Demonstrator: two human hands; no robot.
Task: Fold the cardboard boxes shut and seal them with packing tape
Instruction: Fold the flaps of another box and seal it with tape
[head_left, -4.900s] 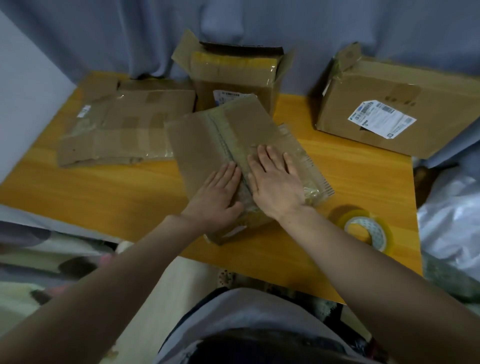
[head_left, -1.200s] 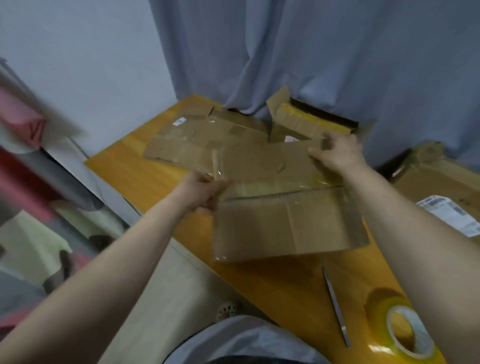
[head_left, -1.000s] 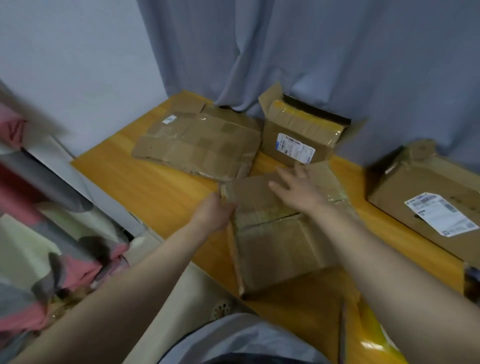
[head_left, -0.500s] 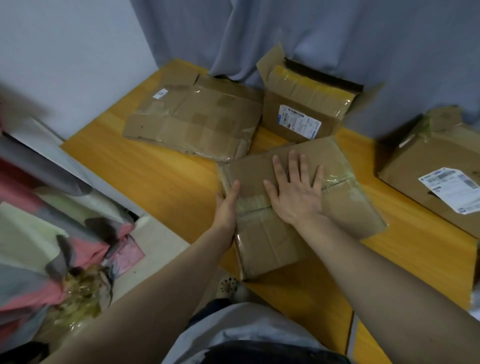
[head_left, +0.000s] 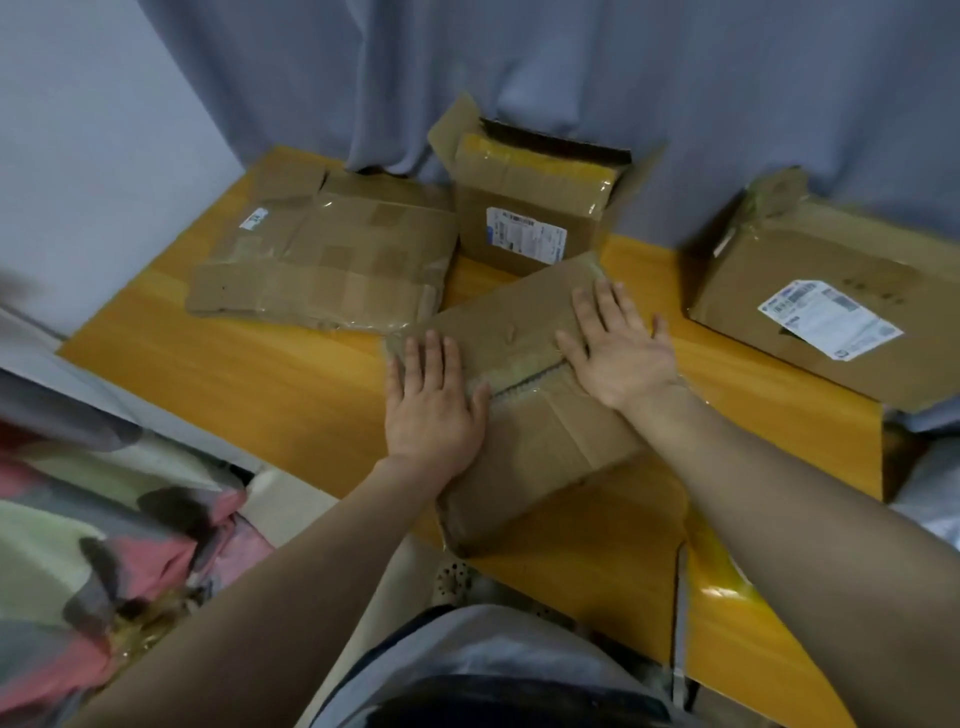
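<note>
Both hands flat, fingers spread and gripping nothing: left hand (head_left: 434, 402) and right hand (head_left: 621, 348) press the flattened cardboard box (head_left: 524, 384) mid-worktop (head_left: 270, 379), on either side of its taped seam (head_left: 519, 382). Best to keep even pressure along the seam so flaps stay flush. Tape roll not clearly visible.

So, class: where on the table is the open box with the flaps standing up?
In the head view, the open box stands at the table's far edge against the curtain, between the flattened cardboard on its left and the labelled box on its right.
</note>
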